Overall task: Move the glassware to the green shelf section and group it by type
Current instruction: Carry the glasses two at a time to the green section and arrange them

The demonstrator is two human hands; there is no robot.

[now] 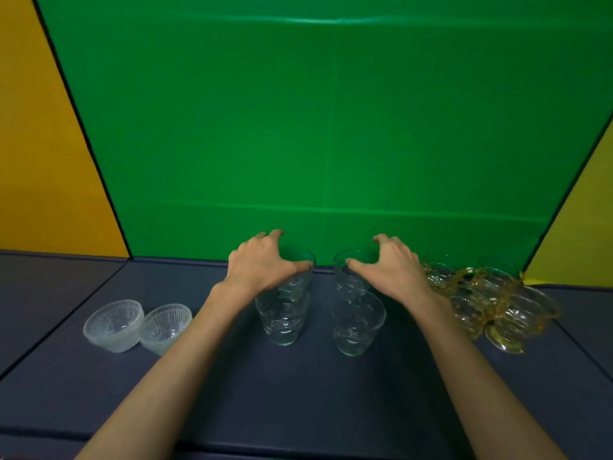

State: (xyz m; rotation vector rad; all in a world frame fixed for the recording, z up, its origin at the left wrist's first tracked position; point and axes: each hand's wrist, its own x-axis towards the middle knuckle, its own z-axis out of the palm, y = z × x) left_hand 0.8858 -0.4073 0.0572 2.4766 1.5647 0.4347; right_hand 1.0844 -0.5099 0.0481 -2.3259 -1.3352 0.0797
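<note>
Front tumblers [283,318] free, hands [262,263] gripping rear tumblers [300,272]

Staged set, green backdrop [331,127], padded shelf [298,393]

left hand [262,263], right hand [391,265], fingers curled, arms outstretched

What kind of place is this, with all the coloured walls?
Probably a staged shelf set, not a home: plain green back panel, yellow side panels, and glassware sorted by type, bowls beside tumblers.
</note>
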